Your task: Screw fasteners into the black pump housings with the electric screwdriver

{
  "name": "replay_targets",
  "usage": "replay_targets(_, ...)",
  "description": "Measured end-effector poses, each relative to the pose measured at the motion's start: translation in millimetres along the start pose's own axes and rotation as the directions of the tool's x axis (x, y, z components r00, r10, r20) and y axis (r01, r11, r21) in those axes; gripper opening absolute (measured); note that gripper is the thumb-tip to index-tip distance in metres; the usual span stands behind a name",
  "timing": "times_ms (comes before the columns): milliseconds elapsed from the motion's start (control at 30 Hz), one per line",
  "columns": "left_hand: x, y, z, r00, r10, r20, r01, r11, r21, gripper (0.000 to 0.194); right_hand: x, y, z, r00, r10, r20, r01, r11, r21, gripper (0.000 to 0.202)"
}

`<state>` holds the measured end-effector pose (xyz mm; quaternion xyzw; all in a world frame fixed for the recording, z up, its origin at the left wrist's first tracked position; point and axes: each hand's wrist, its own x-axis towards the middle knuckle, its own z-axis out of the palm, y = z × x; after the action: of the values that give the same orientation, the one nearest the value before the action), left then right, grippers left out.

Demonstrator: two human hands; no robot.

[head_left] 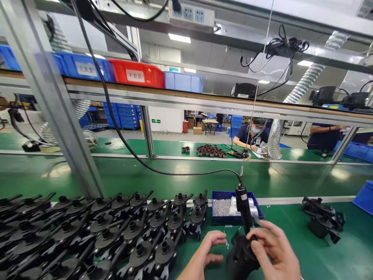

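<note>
My right hand (pixel 275 249) has its fingers and thumb closed on the top of a black plastic part (pixel 241 256) near the bottom edge. Left of that part, my left hand (pixel 208 251) is held with fingers apart and nothing in it. A black electric screwdriver (pixel 244 206) hangs upright on its cable, its lower end just behind the part and my right fingers. Behind it sits a blue tray (pixel 218 221) with many small screws (pixel 222 207) and a clear plastic roll or bag. A few loose screws lie on the green mat by my left fingertips.
Rows of black assemblies (pixel 132 229) fill the left of the green bench (pixel 320 260). More black parts (pixel 323 219) lie at right, near a blue bin (pixel 365 198). A metal post (pixel 62 101) rises at left. A person (pixel 252 134) sits across the bench.
</note>
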<state>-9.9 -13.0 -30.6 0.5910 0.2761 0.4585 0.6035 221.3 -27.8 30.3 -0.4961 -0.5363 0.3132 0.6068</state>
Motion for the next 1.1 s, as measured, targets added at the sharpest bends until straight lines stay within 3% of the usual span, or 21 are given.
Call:
replay_targets(133, -7, 14, 5.3, 0.995, -0.063, 0.078, 0.067, 0.997, -0.050, 0.104, -1, 2, 27, 0.952, 0.168, 0.256, -0.227, 0.949, 0.220, 0.060)
replay_targets(300, -10, 9, 11.2, 0.998, -0.059, 0.000, 0.059, 0.998, -0.027, 0.097, 9, 16, 39, 0.897, 0.255, 0.360, -0.342, 0.917, 0.204, 0.067)
replay_targets(367, -13, 2, 15.1, 1.000, 0.008, -0.015, -0.008, 1.000, 0.023, 0.083, 9, 22, 41, 0.904, 0.246, 0.350, -0.321, 0.931, 0.174, 0.065)
replay_targets(433, -16, -3, 19.3, 0.994, 0.094, -0.062, -0.088, 0.991, 0.096, 0.066, 6, 24, 40, 0.941, 0.183, 0.284, -0.221, 0.969, 0.107, 0.054)
replay_targets(533, -19, -9, 22.9, 0.970, 0.177, -0.168, -0.143, 0.970, 0.195, 0.059, 2, 18, 34, 0.965, 0.075, 0.252, -0.087, 0.996, 0.037, 0.035)
replay_targets(600, -19, -11, 22.3, 0.953, 0.179, -0.244, -0.125, 0.968, 0.219, 0.059, -1, 12, 32, 0.936, 0.126, 0.329, -0.163, 0.983, 0.088, 0.039)
replay_targets(700, -20, -16, 18.9, 0.938, 0.142, -0.315, -0.078, 0.976, 0.205, 0.058, -7, 10, 33, 0.827, 0.292, 0.481, -0.397, 0.909, 0.130, 0.048)
replay_targets(767, -21, -18, 16.9, 0.940, 0.137, -0.313, -0.076, 0.977, 0.201, 0.057, -11, 15, 36, 0.775, 0.323, 0.544, -0.453, 0.883, 0.122, 0.054)
replay_targets(967, -22, -16, 16.6, 0.949, 0.087, -0.304, -0.027, 0.980, 0.197, 0.054, -18, 18, 43, 0.753, 0.338, 0.565, -0.432, 0.901, 0.036, 0.058)
replay_targets(1100, -22, -13, 18.3, 0.944, 0.128, -0.303, -0.060, 0.973, 0.222, 0.054, -17, 10, 42, 0.743, 0.342, 0.576, -0.420, 0.907, 0.002, 0.056)
